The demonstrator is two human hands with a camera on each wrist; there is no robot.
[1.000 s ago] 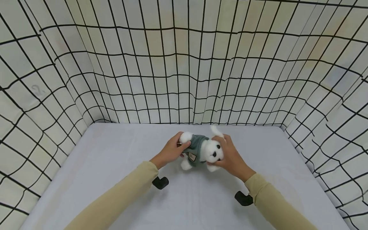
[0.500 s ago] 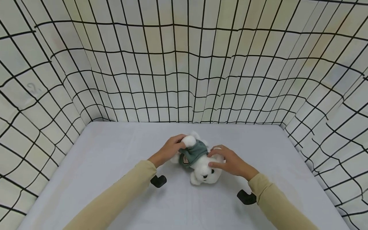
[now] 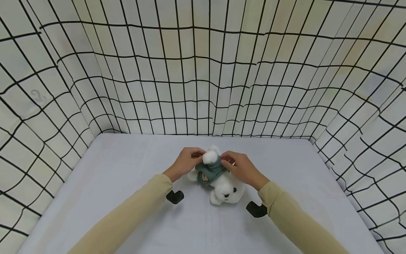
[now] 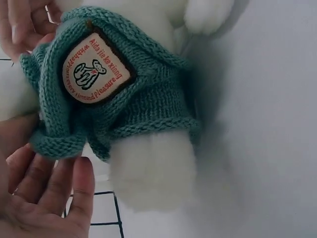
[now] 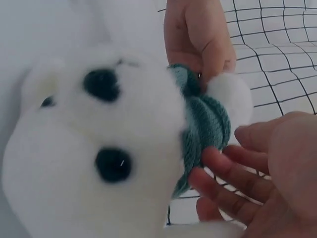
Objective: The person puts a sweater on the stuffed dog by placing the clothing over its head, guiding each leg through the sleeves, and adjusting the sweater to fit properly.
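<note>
At the left, a beige sleeve (image 3: 127,213) runs up past a black fitting (image 3: 175,197) to the left hand (image 3: 185,161); its thumb and fingers seem to pinch the hem of a green knitted sweater (image 4: 158,101), though the thumb's tip is hidden under the wool; the stuffed dog (image 3: 223,181) wearing it lies tipped over on the white table (image 3: 136,158), between and below the hands, its head toward the person; one round white paw (image 3: 210,157) stands up between the two hands; the sewn patch (image 4: 97,69) faces the left wrist camera; farther right, the right hand (image 3: 242,168) has its fingers loosely extended, tips touching the sweater, thumb apart from them, clasping nothing.

From here, a hard tug on one side could twist the sweater or stretch its knit, since only one hand seems to have hold; the body could roll, with no hand bracing the head; the paw could snag inside the rolled edge if the cloth bunches.
</note>
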